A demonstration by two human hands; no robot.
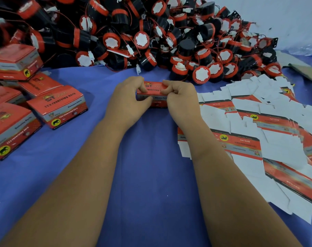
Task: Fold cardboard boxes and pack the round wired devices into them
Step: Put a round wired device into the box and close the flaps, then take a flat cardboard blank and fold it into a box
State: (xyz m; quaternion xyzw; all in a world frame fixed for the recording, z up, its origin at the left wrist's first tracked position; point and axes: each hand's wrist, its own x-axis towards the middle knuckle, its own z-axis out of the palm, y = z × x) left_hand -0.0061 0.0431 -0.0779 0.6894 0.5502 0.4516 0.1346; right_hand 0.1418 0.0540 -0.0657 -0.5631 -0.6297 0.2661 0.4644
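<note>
Both the left hand [129, 97] and the right hand [178, 97] curl their fingers around one red printed carton [152, 94] on the blue cloth [151, 166], apparently squaring it, handy between the flat blanks [258, 132] and the heaped reversing horns [142, 32].

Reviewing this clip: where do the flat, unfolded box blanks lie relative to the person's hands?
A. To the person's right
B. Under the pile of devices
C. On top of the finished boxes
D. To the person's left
A: the flat box blanks are spread on the blue cloth beside the right hand; the finished boxes sit left.
</note>
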